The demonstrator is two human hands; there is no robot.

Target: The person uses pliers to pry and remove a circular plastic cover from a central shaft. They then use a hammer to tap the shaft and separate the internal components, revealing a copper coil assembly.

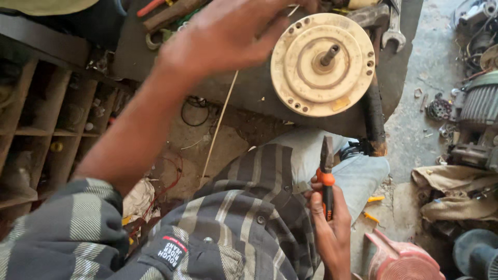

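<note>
My left hand reaches forward over the dark workbench, its fingers closed on a thin pale string or wire that hangs down toward the floor. Just right of it lies a round cream-coloured motor housing with a steel shaft sticking up from its centre. My right hand is low near my lap, shut on a pair of pliers with orange and black handles, jaws pointing up toward the bench.
Wooden pigeonhole shelves stand at the left. A spanner and other tools lie at the bench's far edge. Motor parts, a rag and a red plastic object crowd the floor at the right.
</note>
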